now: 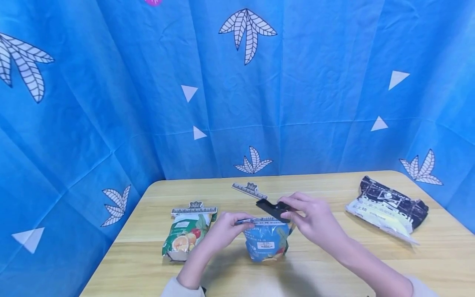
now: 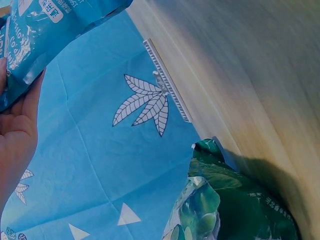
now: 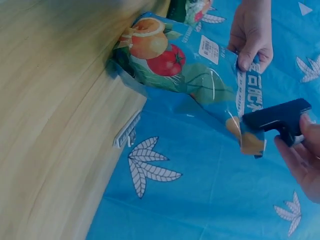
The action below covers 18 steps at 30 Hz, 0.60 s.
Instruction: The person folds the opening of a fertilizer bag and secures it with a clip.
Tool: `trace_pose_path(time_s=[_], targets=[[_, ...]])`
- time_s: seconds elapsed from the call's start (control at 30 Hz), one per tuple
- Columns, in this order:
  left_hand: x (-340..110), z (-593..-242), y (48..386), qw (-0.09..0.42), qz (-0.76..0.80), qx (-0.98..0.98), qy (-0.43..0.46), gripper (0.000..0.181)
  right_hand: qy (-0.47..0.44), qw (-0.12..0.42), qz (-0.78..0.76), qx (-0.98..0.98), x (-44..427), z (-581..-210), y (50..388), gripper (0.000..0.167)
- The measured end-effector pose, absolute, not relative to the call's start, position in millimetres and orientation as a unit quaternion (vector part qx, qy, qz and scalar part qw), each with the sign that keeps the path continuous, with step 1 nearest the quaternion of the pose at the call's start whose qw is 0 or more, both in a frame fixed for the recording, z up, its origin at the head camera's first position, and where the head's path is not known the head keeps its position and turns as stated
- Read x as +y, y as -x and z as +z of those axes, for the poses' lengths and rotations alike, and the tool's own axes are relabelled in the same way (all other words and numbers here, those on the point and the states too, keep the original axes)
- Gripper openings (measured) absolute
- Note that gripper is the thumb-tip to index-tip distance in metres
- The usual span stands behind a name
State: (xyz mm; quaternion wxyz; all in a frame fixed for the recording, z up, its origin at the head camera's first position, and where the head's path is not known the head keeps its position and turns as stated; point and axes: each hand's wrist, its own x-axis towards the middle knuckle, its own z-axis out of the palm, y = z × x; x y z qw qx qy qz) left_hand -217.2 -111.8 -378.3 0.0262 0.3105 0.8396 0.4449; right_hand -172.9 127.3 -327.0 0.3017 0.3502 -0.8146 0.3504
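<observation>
Blue pouch (image 1: 265, 239) sits near 6 o'clock in my head view, upright, top edge uppermost; I cannot tell whether its base touches the table. I read all following clock positions from the pouch in that view. Blue curtain (image 1: 315, 82), printed with white leaves and triangles, spans 9 through 12 to 3 o'clock. Wood-grain table (image 1: 200, 189) extends below the pouch and back toward the curtain. Between 2 and 3 o'clock, a black-and-white bag (image 1: 387, 210) lies well apart from the pouch. At 9 o'clock, a green bag (image 1: 185, 237) with fruit print carries a fitted piano-key clip (image 1: 193, 210) across its top. The right hand (image 1: 311, 212), at 2 o'clock, pinches a black clip (image 1: 273, 211) between thumb and fingers. The left hand (image 1: 227, 227), at 10 o'clock, pinches the pouch's top edge, thumb on the near face. Between 11 and 12 o'clock, a loose piano-key clip (image 1: 249, 190) lies near the table's far edge. The black clip is at the pouch's top edge, between 12 and 1 o'clock; I cannot determine whether it bites the film.
</observation>
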Motion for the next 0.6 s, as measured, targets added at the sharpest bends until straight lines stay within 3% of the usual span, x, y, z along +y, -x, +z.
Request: trace_pose_path(time_s=[0.37,0.6], targets=[[-112,-378,219,0.021,0.449,0.834,-0.319,0.016,-0.374,0.292,0.152,-0.867,105,-311,169,0.028],[-112,-379,218,0.01,0.447,0.833,-0.326,0.017,-0.36,0.253,0.05,-0.896,89,-304,166,0.027]])
